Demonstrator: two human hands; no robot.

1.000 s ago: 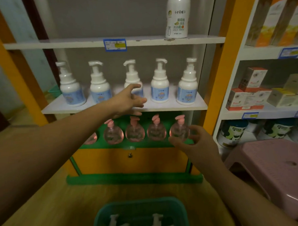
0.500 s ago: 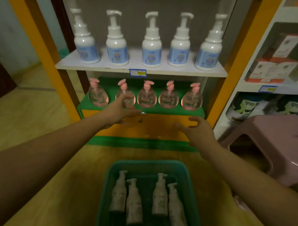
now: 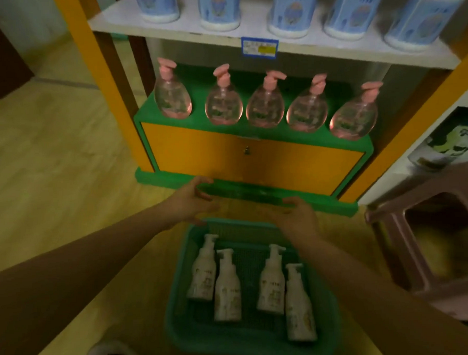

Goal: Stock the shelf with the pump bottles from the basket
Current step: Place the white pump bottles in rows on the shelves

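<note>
A green plastic basket (image 3: 177, 311) sits on the floor in front of the shelf unit, with several cream pump bottles (image 3: 227, 285) lying inside it. My left hand (image 3: 191, 203) hovers over the basket's far left corner, fingers apart and holding nothing. My right hand (image 3: 296, 217) hangs over the far right rim, also with nothing in it. Above stand several pink pump bottles (image 3: 264, 101) on the green bottom shelf (image 3: 144, 116), and several white-and-blue pump bottles (image 3: 290, 11) on the white shelf (image 3: 108, 19).
A pink plastic stool (image 3: 428, 238) stands right of the basket. An orange cabinet front (image 3: 253, 160) with a small lock sits under the green shelf. Another white shelf with packaged goods (image 3: 451, 143) is at the right. Wooden floor (image 3: 52, 158) spreads to the left.
Both hands have dropped from the shelf level down to the far edge of the basket. The view has tilted downward, so the whole basket shows now.
</note>
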